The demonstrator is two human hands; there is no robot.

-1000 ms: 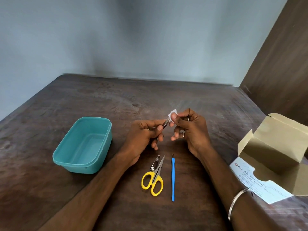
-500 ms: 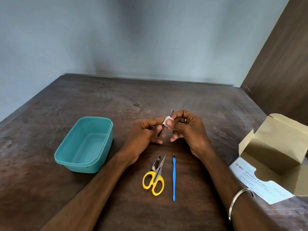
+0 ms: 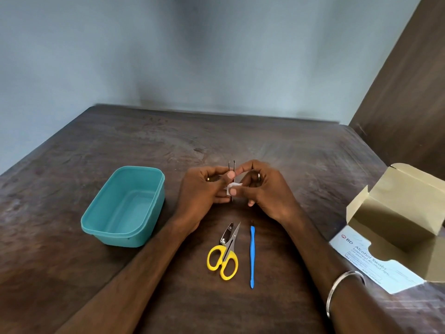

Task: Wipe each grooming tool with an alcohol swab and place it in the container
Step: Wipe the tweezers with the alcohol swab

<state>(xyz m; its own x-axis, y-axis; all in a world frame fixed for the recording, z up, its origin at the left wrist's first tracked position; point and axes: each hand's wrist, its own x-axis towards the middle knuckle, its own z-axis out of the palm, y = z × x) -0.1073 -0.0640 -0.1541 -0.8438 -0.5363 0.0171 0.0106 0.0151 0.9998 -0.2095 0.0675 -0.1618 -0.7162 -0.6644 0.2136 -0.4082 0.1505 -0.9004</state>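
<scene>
Over wooden table, both hands pinch upright tweezers, swab.

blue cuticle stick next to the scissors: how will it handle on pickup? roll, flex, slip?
The blue stick lies flat on the table, thin and low, so probably needs a fingertip pinch. It looks slim and plastic: likely light, perhaps slightly flexible. If round in section it may roll when nudged; the section is too small to tell.

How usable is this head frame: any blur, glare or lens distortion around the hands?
Head view: wide-angle bowing bends the table edges; soft, even light, no glare; the tweezers and swab between the left hand and right hand are small but fairly sharp; the wall looks smeared.
</scene>
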